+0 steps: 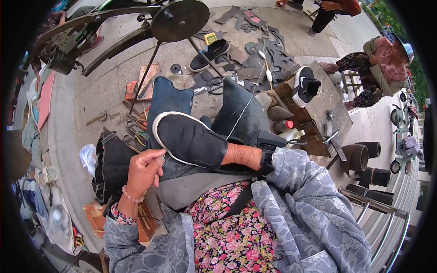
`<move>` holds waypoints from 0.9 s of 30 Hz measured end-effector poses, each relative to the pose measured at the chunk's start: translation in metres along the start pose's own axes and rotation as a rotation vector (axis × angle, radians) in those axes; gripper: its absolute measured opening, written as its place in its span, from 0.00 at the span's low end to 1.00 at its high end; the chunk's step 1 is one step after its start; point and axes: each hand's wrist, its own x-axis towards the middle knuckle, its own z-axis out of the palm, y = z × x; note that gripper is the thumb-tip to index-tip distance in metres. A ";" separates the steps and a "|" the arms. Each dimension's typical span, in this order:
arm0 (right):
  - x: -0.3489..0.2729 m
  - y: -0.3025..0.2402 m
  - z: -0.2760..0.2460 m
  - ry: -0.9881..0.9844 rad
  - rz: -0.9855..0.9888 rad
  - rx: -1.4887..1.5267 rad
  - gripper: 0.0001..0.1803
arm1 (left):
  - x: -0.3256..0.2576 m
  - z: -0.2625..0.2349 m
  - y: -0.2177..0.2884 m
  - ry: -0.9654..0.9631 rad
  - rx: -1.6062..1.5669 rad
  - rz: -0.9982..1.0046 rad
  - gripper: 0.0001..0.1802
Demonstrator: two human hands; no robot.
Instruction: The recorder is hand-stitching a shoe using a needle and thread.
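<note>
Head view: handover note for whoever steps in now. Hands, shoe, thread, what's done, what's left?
Right hand: pushed inside the black slip-on shoe, propping it sole-up over the lap.
Left hand: fingertips pinched at the shoe's white sole edge; a needle is too small to confirm.
White thread runs from the shoe up toward the wooden table.
Done: cannot tell how much of the edge is sewn.
Left: probably the rest of the edge stitching.

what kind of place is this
Probably an outdoor street cobbler's stall: a hand-wheel stitching machine stands on the pavement, leather scraps lie around, and the left hand touches a black shoe.
</note>
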 end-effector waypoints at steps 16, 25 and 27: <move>-0.077 -0.063 -0.113 0.299 0.160 -0.030 0.21 | -0.030 0.008 -0.018 0.177 0.317 0.137 0.11; -0.116 -0.073 -0.094 0.300 -0.079 0.706 0.04 | -0.025 0.004 -0.021 0.138 0.326 0.145 0.12; -0.112 -0.076 -0.082 0.308 -0.032 1.191 0.07 | -0.023 0.003 -0.022 0.124 0.309 0.140 0.12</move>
